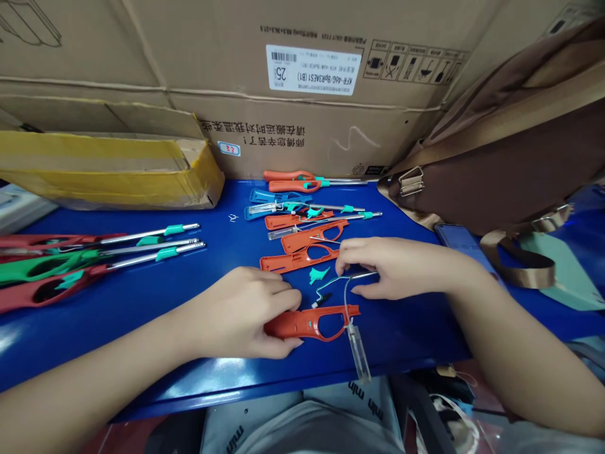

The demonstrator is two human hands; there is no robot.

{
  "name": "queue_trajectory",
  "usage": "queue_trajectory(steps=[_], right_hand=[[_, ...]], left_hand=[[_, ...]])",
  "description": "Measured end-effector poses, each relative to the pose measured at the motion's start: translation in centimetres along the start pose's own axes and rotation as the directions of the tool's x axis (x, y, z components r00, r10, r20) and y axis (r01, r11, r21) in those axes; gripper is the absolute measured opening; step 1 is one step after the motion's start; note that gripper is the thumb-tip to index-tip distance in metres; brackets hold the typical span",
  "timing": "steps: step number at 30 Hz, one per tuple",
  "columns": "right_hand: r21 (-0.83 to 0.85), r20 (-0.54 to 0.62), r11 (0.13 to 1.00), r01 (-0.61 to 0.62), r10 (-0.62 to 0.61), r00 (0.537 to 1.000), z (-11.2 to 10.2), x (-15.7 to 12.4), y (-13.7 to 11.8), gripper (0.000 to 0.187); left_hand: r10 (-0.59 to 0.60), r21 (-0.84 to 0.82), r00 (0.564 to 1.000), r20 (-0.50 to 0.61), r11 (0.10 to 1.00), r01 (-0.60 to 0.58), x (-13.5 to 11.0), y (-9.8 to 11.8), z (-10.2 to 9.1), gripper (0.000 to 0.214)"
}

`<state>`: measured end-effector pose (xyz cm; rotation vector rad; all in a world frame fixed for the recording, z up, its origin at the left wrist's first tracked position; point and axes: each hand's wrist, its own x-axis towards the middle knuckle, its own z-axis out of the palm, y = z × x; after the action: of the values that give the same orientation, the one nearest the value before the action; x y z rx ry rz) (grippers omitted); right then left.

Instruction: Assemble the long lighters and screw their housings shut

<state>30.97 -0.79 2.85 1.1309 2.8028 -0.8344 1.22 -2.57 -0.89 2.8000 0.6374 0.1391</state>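
My left hand (246,309) is closed around the end of an orange lighter handle shell (314,323) lying near the front edge of the blue table (198,277). My right hand (392,265) pinches a thin metal tube with a wire (343,280) that runs down to a clear plastic fuel tank (359,352) hanging over the table edge. A small teal trigger piece (319,274) lies between my hands. Two more orange shells (307,246) lie just beyond.
Several orange and blue lighter parts and metal tubes (307,195) lie at the back centre. Assembled long lighters (94,255) sit at the left. Cardboard boxes (283,75) stand behind, a yellow-taped box (108,167) at the left, a brown bag (510,151) and a phone (460,243) at the right.
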Motion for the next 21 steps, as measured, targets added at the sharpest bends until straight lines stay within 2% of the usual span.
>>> queue_trajectory(steps=[5,14,18,21], right_hand=[[-0.032,-0.027,0.999,-0.003,0.002,1.000,0.4,0.3,-0.1,0.013],[0.049,-0.260,0.997,-0.066,0.077,0.963,-0.6,-0.1,0.3,0.003],[0.066,-0.371,0.997,-0.036,0.058,0.927,-0.6,-0.2,0.1,0.004],[0.076,-0.475,0.997,-0.007,0.042,0.879,-0.5,-0.2,0.0,0.005]], left_hand=[[-0.012,-0.004,1.000,0.001,1.000,0.012,0.2,-0.3,0.0,0.025],[-0.020,0.014,1.000,-0.014,1.000,0.020,0.1,-1.0,-0.2,0.031],[-0.018,0.023,1.000,-0.007,1.000,0.018,0.0,-1.0,-0.3,0.032],[-0.017,0.025,1.000,0.000,1.000,0.017,0.0,-1.0,-0.4,0.034]])
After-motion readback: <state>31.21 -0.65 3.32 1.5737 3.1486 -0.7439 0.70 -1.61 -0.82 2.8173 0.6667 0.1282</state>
